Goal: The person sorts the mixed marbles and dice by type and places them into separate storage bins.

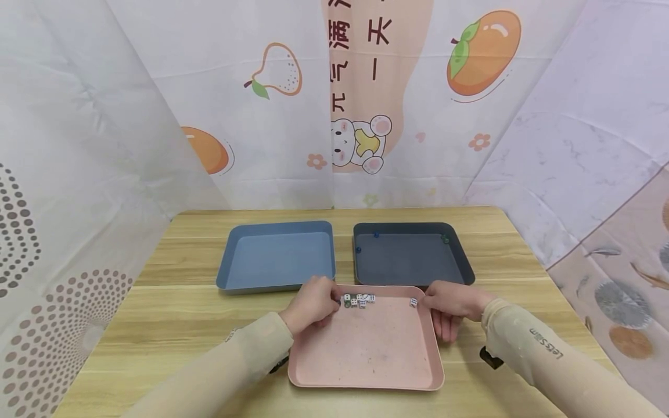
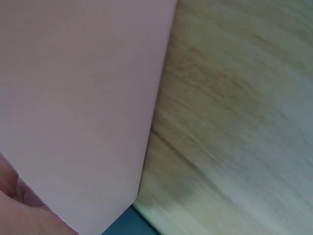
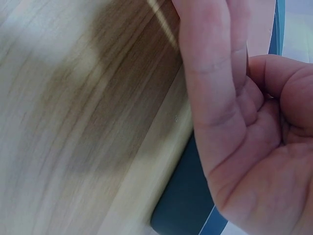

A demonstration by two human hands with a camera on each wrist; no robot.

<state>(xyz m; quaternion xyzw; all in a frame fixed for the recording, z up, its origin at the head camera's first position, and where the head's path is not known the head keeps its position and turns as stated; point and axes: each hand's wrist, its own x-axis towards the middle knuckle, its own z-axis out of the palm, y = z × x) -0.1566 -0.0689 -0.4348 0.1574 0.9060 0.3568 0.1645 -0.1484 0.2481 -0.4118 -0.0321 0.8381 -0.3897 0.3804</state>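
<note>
A pink tray (image 1: 366, 348) lies at the front of the table. Along its far wall sit several small dice (image 1: 360, 299), mostly white with some green; one white die (image 1: 413, 302) stands apart near the far right corner. My left hand (image 1: 313, 302) reaches over the far left corner, its fingertips at a blue die (image 1: 338, 301) that they partly cover. At the far right corner is my right hand (image 1: 452, 302), fingertips beside the lone white die. In the right wrist view, two of its fingers (image 3: 210, 73) extend straight outside the tray; the thumb and index tips are hidden.
Behind the pink tray stand a blue-grey tray (image 1: 282, 261) on the left and a dark tray (image 1: 407, 261) on the right. The dark tray holds two blue dice (image 1: 376, 235) and a green die (image 1: 445, 238). A printed curtain (image 1: 292, 186) hangs behind the wooden table (image 1: 183, 325).
</note>
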